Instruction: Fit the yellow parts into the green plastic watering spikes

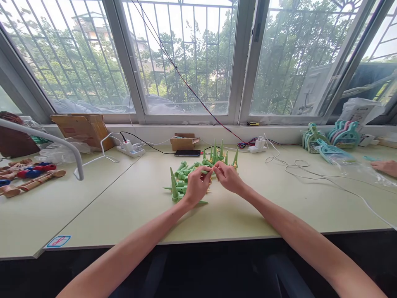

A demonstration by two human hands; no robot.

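Over the table, my left hand (197, 185) and my right hand (228, 177) meet with their fingertips almost touching. A green plastic watering spike appears to be pinched in the left fingers, mostly covered by them. The right fingers are pressed together at its end, and whatever they hold is too small to name. Several green pointed watering spikes (214, 153) stand upright just behind the hands, some with yellow-orange bits at the base. To the left lies a heap of green spike parts (181, 171), with one upright spike (174, 188) at its front.
Behind the heap are a black phone (187, 153) and a small cardboard box (183, 142). White cables (302, 165) trail across the right side. Green dustpan-like sets (314, 138) stand far right, near another person's hand (386, 167). Wooden items (40, 182) and a white metal tube (66, 142) are left.
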